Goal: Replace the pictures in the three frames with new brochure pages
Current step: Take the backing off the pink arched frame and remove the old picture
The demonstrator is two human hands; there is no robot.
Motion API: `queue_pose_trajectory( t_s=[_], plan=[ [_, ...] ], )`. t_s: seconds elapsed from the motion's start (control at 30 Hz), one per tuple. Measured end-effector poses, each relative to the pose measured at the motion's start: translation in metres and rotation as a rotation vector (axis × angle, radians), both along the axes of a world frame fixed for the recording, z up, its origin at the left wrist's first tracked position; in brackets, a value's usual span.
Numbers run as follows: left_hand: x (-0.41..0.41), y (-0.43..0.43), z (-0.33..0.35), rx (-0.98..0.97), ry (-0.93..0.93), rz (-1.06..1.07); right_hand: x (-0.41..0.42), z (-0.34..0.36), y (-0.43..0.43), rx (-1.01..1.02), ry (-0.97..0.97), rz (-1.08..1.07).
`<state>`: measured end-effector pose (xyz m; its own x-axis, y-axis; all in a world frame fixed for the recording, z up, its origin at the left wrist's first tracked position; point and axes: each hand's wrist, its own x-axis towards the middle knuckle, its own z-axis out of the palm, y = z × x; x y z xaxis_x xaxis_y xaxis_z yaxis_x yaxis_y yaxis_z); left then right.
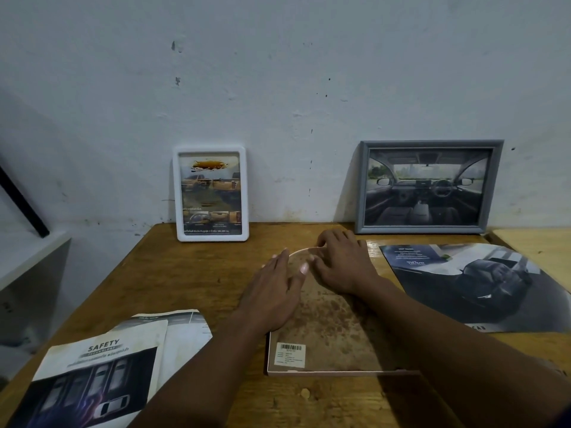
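A third frame (327, 341) lies face down in the middle of the wooden table (173, 273), its stained brown backing and a barcode label up. My left hand (275, 291) lies flat on its left side with straight fingers. My right hand (343, 264) curls its fingers at the frame's far top edge, working at the backing there. A white frame (211, 193) with a stained truck picture leans on the wall at the back. To its right leans a grey frame (428, 186) showing a car interior.
A brochure page with a dark car (472, 282) lies at the right of the table. Loose pages headed SAFETY (102, 375) lie at the front left. A white shelf (27, 261) stands to the left, a second light table (537, 245) at the right.
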<state>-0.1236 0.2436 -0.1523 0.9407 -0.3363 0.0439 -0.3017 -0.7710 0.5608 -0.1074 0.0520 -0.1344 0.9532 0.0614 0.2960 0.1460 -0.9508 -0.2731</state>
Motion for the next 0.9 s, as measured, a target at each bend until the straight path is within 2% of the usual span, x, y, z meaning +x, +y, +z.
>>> queue_pose_trajectory(
  t_s=[0.37,0.7,0.9],
  plan=[
    [0.001,0.001,-0.001,-0.017,0.019,0.009,-0.009,0.001,0.008,-0.112,-0.088,0.019],
    [-0.001,-0.001,0.005,-0.010,0.051,0.018,0.018,-0.002,0.006,-0.066,0.075,0.073],
    [-0.003,-0.002,0.008,-0.014,0.048,0.021,0.024,-0.003,0.010,-0.056,0.072,0.057]
  ],
)
